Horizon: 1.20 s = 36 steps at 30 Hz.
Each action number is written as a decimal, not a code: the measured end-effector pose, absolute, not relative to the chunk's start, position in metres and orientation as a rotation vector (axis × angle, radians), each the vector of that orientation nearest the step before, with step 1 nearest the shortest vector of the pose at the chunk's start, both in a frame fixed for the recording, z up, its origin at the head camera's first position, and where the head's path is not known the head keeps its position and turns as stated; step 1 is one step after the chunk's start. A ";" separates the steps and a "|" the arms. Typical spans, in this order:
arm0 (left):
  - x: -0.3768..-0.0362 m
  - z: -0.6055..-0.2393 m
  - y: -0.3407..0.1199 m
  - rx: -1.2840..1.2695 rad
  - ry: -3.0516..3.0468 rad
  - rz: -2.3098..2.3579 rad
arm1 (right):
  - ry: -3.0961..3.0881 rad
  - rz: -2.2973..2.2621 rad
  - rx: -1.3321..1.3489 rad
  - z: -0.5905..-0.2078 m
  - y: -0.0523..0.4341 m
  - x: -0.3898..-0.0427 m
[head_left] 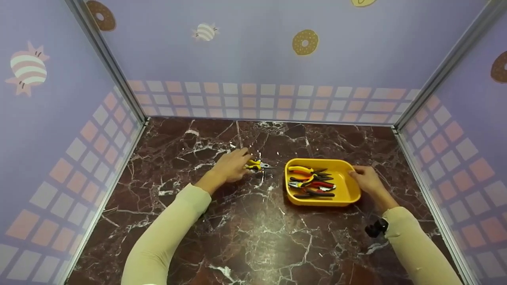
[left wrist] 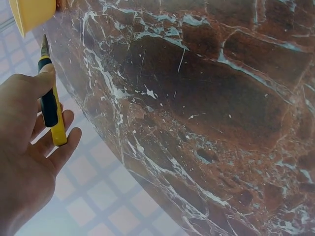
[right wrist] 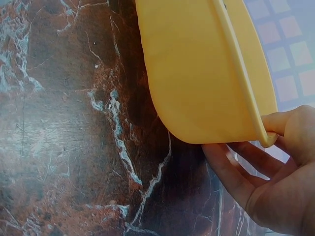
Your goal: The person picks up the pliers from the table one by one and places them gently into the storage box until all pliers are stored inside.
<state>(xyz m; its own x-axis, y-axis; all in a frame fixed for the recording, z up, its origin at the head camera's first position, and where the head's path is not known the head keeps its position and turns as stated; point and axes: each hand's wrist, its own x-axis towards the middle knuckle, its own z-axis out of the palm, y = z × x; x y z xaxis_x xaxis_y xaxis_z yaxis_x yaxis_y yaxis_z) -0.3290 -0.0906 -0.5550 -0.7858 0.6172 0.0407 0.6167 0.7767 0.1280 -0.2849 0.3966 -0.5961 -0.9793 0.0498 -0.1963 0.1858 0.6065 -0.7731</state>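
Pliers in left hand, tray just to their right.

My left hand grips the yellow-and-black pliers by the handles, on the marble table. Their long axis runs left to right, nose toward the yellow tray, which lies just right of the tip. My right hand pinches the tray's right rim. Other pliers lie inside.

— Count, trays? One yellow tray.
— Pliers inside? Roughly four pairs in the tray, handles overlapping, exact number hard to tell.
— Outside the tray? One yellow-and-black pair.
— Hands? Two: left hand, right hand.
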 end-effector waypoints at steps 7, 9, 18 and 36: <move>-0.328 -0.554 -0.093 0.964 2.961 0.294 | 2.695 -1.309 0.178 -0.595 0.396 -0.285; -0.327 -0.553 -0.093 0.963 2.960 0.298 | 2.713 -1.313 0.154 -0.596 0.396 -0.285; -0.325 -0.551 -0.092 1.011 2.952 0.358 | 2.724 -1.308 0.124 -0.597 0.394 -0.286; -0.322 -0.533 -0.070 1.129 2.967 0.340 | 2.533 -1.354 0.077 -0.591 0.409 -0.288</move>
<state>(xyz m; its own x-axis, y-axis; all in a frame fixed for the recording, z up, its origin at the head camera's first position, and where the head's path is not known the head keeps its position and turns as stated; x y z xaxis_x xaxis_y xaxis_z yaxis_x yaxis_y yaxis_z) -0.3220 -0.0705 -0.5325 -0.7488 0.6513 0.1231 0.6622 0.7275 0.1795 -0.2883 0.4090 -0.5907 -0.9627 -0.0787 -0.2589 0.1716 0.5623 -0.8089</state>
